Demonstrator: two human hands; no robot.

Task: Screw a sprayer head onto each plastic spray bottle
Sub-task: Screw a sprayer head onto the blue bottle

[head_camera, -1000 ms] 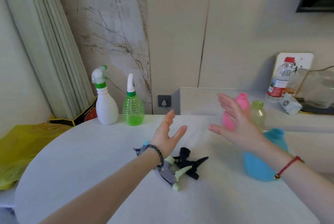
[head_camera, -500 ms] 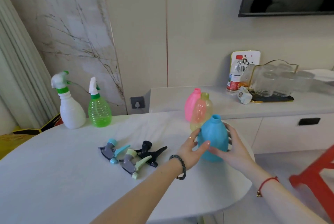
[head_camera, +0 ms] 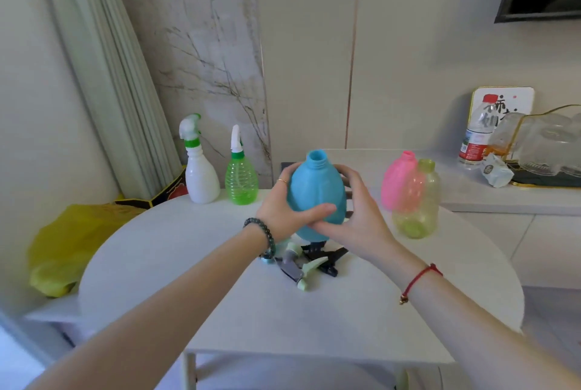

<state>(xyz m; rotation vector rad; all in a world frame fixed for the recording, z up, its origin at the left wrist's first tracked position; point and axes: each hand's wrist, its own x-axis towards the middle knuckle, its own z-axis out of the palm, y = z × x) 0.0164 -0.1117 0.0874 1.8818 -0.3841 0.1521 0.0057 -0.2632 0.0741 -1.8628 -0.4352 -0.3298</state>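
I hold an uncapped blue bottle (head_camera: 316, 191) upright above the white round table (head_camera: 220, 295). My left hand (head_camera: 286, 213) wraps its left side and my right hand (head_camera: 355, 216) its right side. Under the bottle lie loose sprayer heads: a grey and pale green one (head_camera: 298, 268), a black one (head_camera: 327, 259), and a teal one (head_camera: 267, 259) mostly hidden by my wrist. A pink bottle (head_camera: 397, 182) and a clear yellow-green bottle (head_camera: 416, 201), both without heads, stand at the right. A white bottle (head_camera: 201, 163) and a green bottle (head_camera: 241, 172) with heads on stand at the back left.
A yellow plastic bag (head_camera: 63, 241) lies left of the table. A counter (head_camera: 503, 197) at the right carries a water bottle (head_camera: 478, 134), a crumpled wrapper (head_camera: 496, 171) and a tray of glassware (head_camera: 550, 144). The table's front edge is near me.
Both hands closed on the blue bottle at the table's right and carried it left and up, over the loose sprayer heads. The view swung back to the left.
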